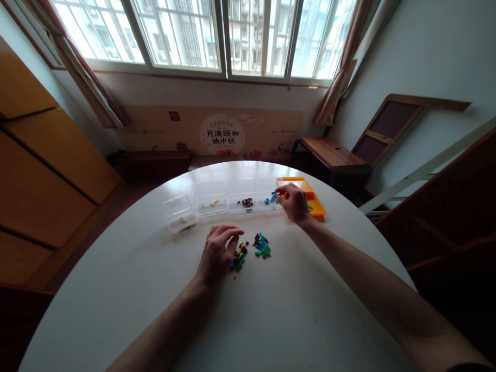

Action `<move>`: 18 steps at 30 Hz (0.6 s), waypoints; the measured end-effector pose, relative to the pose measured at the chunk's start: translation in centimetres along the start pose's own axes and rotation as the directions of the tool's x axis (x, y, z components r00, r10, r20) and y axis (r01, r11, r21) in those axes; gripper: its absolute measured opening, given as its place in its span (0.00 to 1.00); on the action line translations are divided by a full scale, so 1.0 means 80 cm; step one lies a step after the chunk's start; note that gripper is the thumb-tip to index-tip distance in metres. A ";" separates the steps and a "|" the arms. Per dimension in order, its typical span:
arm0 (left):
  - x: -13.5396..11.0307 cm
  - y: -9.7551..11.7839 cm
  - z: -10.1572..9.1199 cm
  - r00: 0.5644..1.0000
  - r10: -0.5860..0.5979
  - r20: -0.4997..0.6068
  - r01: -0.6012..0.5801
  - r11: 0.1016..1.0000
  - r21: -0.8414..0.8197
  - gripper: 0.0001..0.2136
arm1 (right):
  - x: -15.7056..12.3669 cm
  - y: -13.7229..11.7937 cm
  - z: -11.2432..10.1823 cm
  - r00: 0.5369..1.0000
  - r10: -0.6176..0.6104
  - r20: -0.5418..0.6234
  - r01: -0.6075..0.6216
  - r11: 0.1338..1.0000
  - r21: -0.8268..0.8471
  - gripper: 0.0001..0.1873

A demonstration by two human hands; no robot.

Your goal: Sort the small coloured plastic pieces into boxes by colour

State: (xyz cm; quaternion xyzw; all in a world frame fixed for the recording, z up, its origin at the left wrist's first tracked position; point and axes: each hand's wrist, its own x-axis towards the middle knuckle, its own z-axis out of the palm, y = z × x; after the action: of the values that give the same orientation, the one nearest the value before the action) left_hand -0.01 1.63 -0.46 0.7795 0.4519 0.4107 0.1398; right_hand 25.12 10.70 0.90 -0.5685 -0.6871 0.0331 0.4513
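Observation:
My right hand reaches over the clear box with blue pieces. Its thumb and fingers pinch close to a small blue building brick at the fingertips. My left hand rests low beside a pile of mixed bricks, brown, tan, green and blue, which it partly hides. Thumb and forefinger of that hand are apart, with nothing seen between them. To the right of this pile lies a second heap of blue, green and brown bricks.
Clear lidded boxes stand in a row along the far side of the white table. They hold yellow pieces, dark brown pieces and pale pieces. An orange tray lies behind my right hand. A wooden chair stands beyond.

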 end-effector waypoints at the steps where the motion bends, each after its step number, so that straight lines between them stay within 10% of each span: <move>1: 0.000 0.000 0.000 1.000 -0.005 -0.005 0.005 1.000 0.001 0.09 | 0.002 0.002 0.002 1.000 0.008 0.020 -0.007 1.000 -0.011 0.06; 18: -0.004 0.017 0.005 0.913 0.290 0.288 -0.340 0.930 0.142 0.10 | -0.076 -0.028 -0.017 0.986 -0.121 0.118 0.119 0.993 0.024 0.06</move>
State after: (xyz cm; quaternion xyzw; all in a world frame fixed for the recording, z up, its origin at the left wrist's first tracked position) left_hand 0.97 0.66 -0.10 0.8993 0.3341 0.2766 0.0554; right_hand 23.99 4.35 -0.56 -0.5195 -0.7453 0.0455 0.4154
